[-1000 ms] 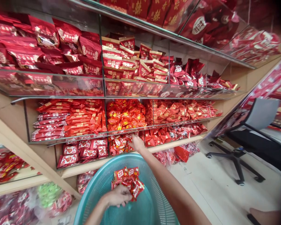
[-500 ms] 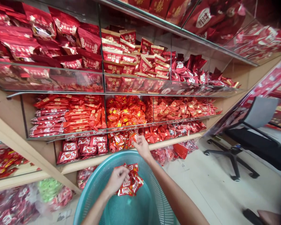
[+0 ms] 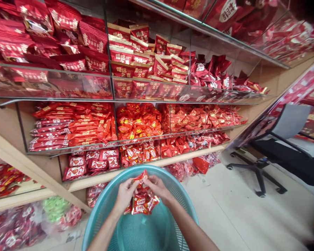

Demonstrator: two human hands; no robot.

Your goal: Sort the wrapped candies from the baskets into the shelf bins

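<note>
Nearest is a teal plastic basket (image 3: 146,233), its mesh wall bare below the hands. Over its far half, the left hand (image 3: 126,194) and right hand (image 3: 157,186) meet around small red sweet packets. Each grip is closed: the left one is clamped on the bunch of packets (image 3: 142,203) hanging just under it, and the right one pinches the top packet (image 3: 142,175) at its edge, with the left fingertips touching the same packet.

These look light and crinkly — glossy film that is probably slippery, soft at the crimped ends and firmer in the middle where the sweet sits. The flat crimped seam looks like the surest place to hold one. Squeezing a loose bunch is likely to let one slide out.

The top packet stands roughly on end, its long axis slanting up and away toward the shelves, printed face to the camera. The bunch fans downward into the basket.

Beyond, a shelf bin (image 3: 138,155) holds similar packets behind clear fronts. An office chair (image 3: 285,139) stands well apart at the far right.
</note>
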